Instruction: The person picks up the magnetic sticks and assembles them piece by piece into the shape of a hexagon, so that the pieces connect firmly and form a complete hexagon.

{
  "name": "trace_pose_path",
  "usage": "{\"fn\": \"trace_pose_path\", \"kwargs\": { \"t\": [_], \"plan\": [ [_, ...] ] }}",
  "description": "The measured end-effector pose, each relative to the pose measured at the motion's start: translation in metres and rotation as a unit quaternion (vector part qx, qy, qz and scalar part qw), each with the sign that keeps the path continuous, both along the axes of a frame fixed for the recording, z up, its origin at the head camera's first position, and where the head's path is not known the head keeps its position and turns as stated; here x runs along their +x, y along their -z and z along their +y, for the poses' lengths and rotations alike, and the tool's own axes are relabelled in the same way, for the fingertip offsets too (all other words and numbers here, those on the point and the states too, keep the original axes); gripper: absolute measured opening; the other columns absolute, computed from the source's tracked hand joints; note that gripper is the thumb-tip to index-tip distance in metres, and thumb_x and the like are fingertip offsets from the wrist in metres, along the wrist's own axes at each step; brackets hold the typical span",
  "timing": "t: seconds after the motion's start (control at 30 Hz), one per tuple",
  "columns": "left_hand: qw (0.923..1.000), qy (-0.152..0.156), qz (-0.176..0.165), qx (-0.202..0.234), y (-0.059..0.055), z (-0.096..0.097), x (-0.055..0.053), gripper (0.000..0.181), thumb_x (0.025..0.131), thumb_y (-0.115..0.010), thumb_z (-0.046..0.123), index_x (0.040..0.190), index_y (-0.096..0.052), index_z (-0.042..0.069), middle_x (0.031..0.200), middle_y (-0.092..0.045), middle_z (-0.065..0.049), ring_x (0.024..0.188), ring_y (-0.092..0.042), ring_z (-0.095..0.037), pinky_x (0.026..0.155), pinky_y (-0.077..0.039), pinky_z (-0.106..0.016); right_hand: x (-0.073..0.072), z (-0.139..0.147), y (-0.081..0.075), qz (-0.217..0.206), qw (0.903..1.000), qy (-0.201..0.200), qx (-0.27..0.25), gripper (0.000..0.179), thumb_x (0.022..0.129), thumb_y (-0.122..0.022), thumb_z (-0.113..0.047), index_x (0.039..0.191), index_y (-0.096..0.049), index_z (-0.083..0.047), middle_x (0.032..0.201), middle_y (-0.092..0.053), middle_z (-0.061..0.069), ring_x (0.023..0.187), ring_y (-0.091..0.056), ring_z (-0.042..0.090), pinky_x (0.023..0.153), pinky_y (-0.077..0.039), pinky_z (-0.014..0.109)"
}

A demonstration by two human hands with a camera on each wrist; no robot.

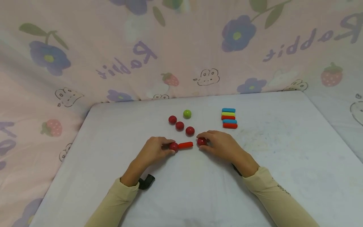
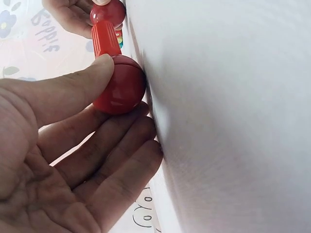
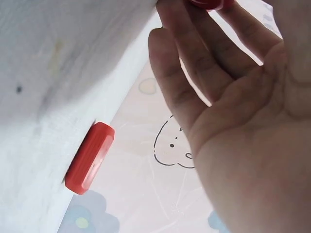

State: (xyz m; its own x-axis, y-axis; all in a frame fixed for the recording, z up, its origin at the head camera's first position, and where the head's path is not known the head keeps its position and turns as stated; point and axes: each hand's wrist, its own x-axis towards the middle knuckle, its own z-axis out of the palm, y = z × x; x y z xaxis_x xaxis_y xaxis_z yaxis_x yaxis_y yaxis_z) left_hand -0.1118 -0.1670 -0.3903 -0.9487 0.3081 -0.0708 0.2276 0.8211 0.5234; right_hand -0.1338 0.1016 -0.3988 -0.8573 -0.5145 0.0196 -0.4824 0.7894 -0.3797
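Note:
My left hand (image 1: 155,150) pinches a red ball (image 2: 121,88) between thumb and fingers, low over the white tabletop. From that ball a short red stick (image 1: 185,145) points right, its near end right at the ball. My right hand (image 1: 219,143) grips another red ball (image 1: 201,141) just past the stick's far end, with a small gap in the head view. In the right wrist view only a sliver of this ball (image 3: 209,4) shows beyond the fingers.
Behind the hands lie more red balls (image 1: 180,126) and a green ball (image 1: 187,113). Blue, yellow and red sticks (image 1: 229,121) are lined up at the back right. A printed fabric curtain (image 1: 181,47) hangs behind the white table (image 1: 283,142).

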Motion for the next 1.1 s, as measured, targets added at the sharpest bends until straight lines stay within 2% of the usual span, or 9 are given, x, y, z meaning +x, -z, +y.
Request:
{"fn": "trace_pose_path", "kwargs": {
  "t": [0.2, 0.73, 1.1],
  "plan": [
    [1.0000, -0.001, -0.001, 0.003, -0.0001, 0.0004, 0.0012, 0.038, 0.082, -0.082, 0.018, 0.119, -0.074, 0.013, 0.106, -0.075, -0.003, 0.091, -0.062, -0.015, 0.084, -0.054, -0.036, 0.0013, 0.0003, -0.0002, -0.010, 0.9999, 0.001, -0.002, 0.044, 0.087, -0.077, -0.033, 0.128, -0.066, -0.021, 0.116, -0.070, 0.003, 0.103, -0.064, 0.019, 0.089, -0.057, 0.041],
    [0.9999, -0.007, -0.014, 0.003, -0.0004, 0.0008, 0.0016, 0.040, 0.082, -0.081, 0.019, 0.121, -0.073, 0.014, 0.109, -0.074, -0.003, 0.096, -0.064, -0.017, 0.089, -0.055, -0.037, 0.0018, 0.0008, -0.0001, -0.011, 0.9999, -0.005, -0.003, 0.044, 0.086, -0.078, -0.031, 0.127, -0.066, -0.020, 0.115, -0.070, 0.002, 0.103, -0.064, 0.019, 0.089, -0.057, 0.041],
    [1.0000, -0.003, -0.006, 0.000, -0.0017, 0.0008, 0.0019, 0.039, 0.083, -0.081, 0.018, 0.120, -0.073, 0.013, 0.108, -0.075, -0.003, 0.095, -0.063, -0.016, 0.087, -0.055, -0.036, 0.0019, 0.0002, -0.0025, -0.010, 0.9999, -0.007, 0.010, 0.046, 0.085, -0.079, -0.032, 0.128, -0.066, -0.020, 0.115, -0.071, 0.003, 0.103, -0.064, 0.020, 0.088, -0.057, 0.041]
  ]
}}
